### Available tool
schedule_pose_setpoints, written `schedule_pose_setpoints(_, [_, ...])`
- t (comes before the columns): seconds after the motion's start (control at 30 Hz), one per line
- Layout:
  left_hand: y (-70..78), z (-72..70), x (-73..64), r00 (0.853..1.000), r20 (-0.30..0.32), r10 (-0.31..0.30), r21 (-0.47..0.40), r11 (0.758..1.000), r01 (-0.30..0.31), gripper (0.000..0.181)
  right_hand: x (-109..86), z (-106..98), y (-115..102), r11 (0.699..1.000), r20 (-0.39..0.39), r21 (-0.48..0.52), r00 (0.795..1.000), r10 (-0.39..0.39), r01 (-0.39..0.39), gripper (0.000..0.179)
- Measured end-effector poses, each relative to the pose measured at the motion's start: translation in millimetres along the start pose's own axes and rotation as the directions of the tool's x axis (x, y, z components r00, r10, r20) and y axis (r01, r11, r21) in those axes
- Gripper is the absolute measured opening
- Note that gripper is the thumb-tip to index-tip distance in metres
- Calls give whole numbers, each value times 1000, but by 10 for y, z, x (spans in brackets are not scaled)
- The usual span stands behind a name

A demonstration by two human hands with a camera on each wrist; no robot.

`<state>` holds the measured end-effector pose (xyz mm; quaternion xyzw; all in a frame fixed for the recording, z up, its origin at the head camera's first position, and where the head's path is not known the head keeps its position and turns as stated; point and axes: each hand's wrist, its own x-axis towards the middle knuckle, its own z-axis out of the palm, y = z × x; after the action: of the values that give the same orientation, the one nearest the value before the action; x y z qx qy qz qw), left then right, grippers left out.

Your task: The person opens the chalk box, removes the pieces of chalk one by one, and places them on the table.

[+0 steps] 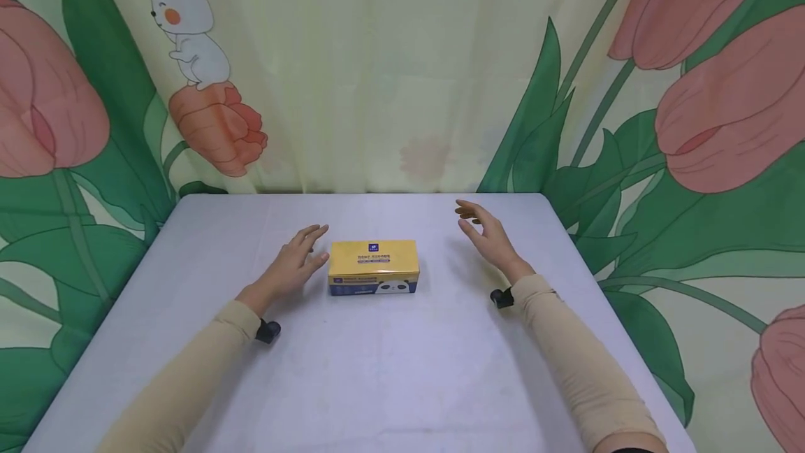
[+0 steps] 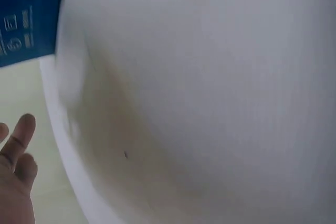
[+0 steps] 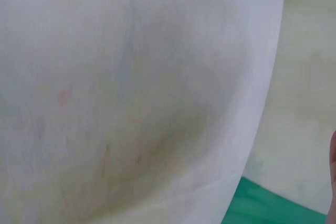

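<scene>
A yellow and blue cardboard box (image 1: 374,261) with a panda face on its front lies near the middle of the table. My left hand (image 1: 294,261) is close to the box's left side, fingers extended and apart, holding nothing. Its fingers (image 2: 21,135) show at the lower left of the left wrist view, below the blue end of the box (image 2: 29,19). To the right of the box, with a wider gap, my right hand (image 1: 490,238) hovers over the table with relaxed fingers and nothing in it. Only a sliver of that hand (image 3: 333,182) enters the right wrist view.
A white cloth covers the table (image 1: 390,369). Behind it hangs a pale curtain (image 1: 377,75) printed with tulips and a rabbit. Each wrist wears a small black camera, one at the left wrist (image 1: 268,331) and one at the right wrist (image 1: 502,298).
</scene>
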<state>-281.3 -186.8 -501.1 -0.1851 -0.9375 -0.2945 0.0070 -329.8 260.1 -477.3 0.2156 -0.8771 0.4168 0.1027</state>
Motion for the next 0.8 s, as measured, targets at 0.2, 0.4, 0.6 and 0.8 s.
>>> schedule_pose_setpoints(0.2, [119,19,-28,1000,29,4,-132,991,0,67,-47,165,-169,999,105,15,994,39,-40,58])
schedule_pose_setpoints(0.4, [158,98,-10,999,36,10,-202,979,-3,65,-95,350,-318,983,342,44,927,151,-176,84])
schedule_pose_setpoints(0.6, [178,148,5,999,45,-1,-218,976,11,65,-107,488,-448,966,445,88,877,182,-245,107])
schedule_pose_setpoints(0.8, [194,142,4,1000,27,-7,-217,976,13,60,-136,527,-508,958,482,105,857,185,-266,107])
